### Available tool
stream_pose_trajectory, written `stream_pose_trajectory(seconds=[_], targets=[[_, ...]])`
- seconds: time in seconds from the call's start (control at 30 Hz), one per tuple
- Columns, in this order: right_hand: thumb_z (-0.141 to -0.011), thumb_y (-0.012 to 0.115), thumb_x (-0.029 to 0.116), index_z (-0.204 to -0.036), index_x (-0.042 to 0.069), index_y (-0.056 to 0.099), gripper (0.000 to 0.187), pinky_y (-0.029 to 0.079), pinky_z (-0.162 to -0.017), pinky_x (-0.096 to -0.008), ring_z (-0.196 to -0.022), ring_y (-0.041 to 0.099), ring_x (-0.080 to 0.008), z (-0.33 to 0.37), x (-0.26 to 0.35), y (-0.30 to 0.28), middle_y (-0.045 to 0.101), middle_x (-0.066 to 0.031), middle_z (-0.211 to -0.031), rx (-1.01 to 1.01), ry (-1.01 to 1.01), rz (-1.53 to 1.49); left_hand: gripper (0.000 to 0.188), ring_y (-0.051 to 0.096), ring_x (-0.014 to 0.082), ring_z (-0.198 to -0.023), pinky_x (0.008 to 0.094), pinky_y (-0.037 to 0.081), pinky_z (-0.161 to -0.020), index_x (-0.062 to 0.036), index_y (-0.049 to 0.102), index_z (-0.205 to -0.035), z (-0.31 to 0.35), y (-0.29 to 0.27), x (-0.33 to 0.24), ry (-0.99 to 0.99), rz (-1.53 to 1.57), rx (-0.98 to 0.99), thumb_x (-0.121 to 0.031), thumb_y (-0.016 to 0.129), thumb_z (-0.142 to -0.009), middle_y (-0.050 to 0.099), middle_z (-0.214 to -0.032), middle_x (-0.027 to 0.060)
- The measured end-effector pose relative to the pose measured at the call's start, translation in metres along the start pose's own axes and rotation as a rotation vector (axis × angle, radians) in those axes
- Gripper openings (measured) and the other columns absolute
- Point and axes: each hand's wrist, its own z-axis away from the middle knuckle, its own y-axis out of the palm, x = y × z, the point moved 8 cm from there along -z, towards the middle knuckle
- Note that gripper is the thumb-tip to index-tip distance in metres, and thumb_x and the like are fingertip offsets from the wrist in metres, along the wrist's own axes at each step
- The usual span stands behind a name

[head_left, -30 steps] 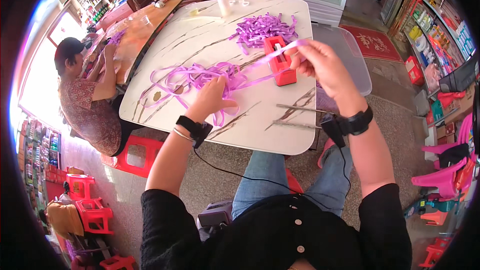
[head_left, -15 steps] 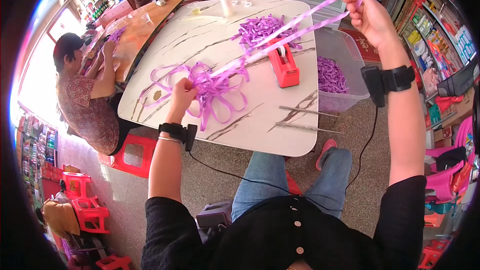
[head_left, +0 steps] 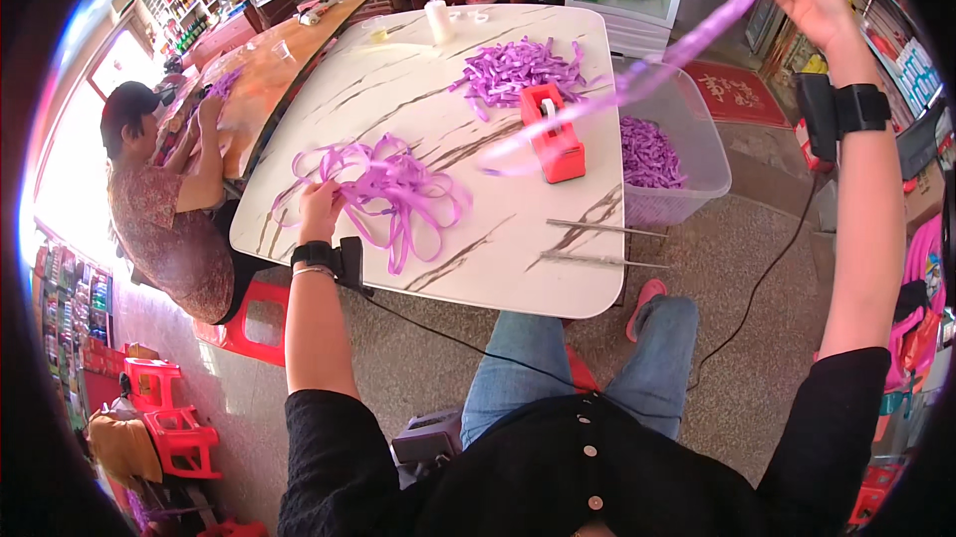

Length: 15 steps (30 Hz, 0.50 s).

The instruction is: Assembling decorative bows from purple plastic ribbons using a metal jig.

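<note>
High at the right, my right hand (head_left: 815, 1) pinches the end of a long purple ribbon (head_left: 702, 39). The ribbon slants down across the table, blurred, its loose end above the marble-patterned top. My left hand (head_left: 319, 208) is closed at the left edge of a loose tangle of purple ribbon (head_left: 413, 200), its fingertips on the strands. Between the hands stands a red tape dispenser (head_left: 564, 160), partly crossed by the ribbon. Behind it lies a heap of short purple ribbon pieces (head_left: 520, 74).
A clear plastic bin (head_left: 709, 173) with more purple pieces stands off the table's right edge. Two thin metal rods (head_left: 602, 227) lie near that edge. A white cylinder (head_left: 438, 23) stands at the back. To the left, a person (head_left: 164, 203) sits at a wooden table (head_left: 261, 69).
My right hand has swung up and farther right, and the ribbon's near end has come away from the tangle. My left hand has moved left and slightly down along the tangle.
</note>
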Motion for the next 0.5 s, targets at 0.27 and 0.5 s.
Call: stream_pose_trajectory(seconds=[0.27, 0.5], targets=[[-0.088, 0.039, 0.038, -0.085, 0.004, 0.056, 0.038, 0.05, -0.062, -0.0348, -0.068, 0.056, -0.022, 0.07, 0.096, -0.025, 0.058, -0.0093, -0.077, -0.7, -0.255, 0.427, 0.033, 0.058, 0.0204, -0.067, 0.0295, 0.048, -0.056, 0.0062, 0.051, -0.095, -0.009, 0.004, -0.011, 0.228, -0.566, 0.133, -0.013, 0.062, -0.07, 0.056, -0.075, 0.0117], [-0.088, 0.041, 0.038, -0.088, -0.002, 0.055, 0.043, 0.051, -0.062, -0.0307, -0.067, 0.059, -0.0223, 0.082, 0.107, 0.007, 0.059, -0.0111, -0.074, -0.585, -0.315, 0.459, 0.061, 0.052, 0.0267, -0.098, 0.0337, 0.043, -0.081, 0.0002, 0.042, -0.12, 0.092, 0.086, -0.098, 0.922, -1.463, -0.094, -0.023, 0.066, -0.068, 0.052, -0.106, 0.0223]])
